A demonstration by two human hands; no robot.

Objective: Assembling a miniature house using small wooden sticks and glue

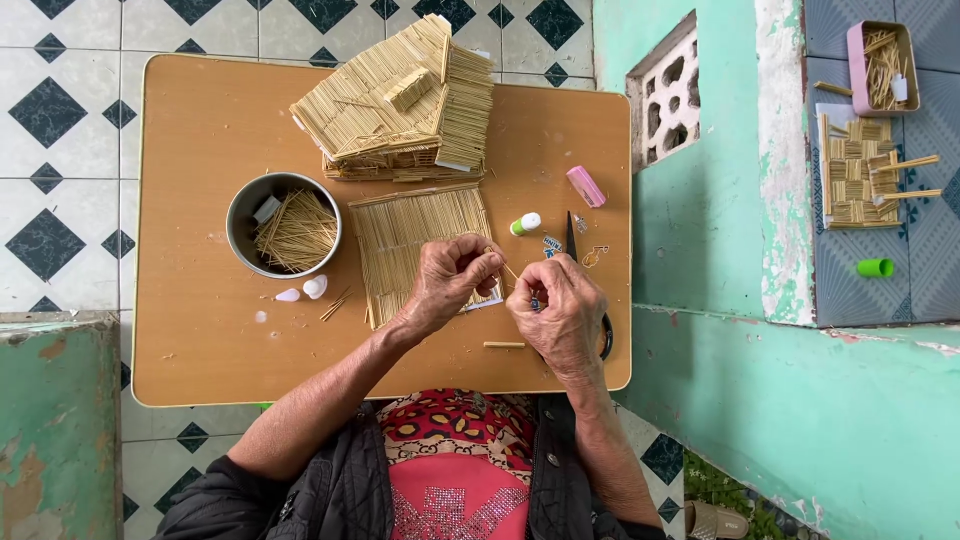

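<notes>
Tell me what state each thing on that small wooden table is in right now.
Left hand: pinching a thin wooden stick.
Right hand: closed around a small tool, mostly hidden.
Round metal bowl: holds loose sticks.
Model house of sticks: roofed, lying tilted.
Flat panel of sticks: lying flat, partly under the left hand.
Small white glue bottle with green cap: lying on its side.
Pink rectangular block: lying flat, untouched.

Beside the tan table (200,330), a green wall (720,400) is peeling; white floor (80,60) is showing dark diamonds.
</notes>
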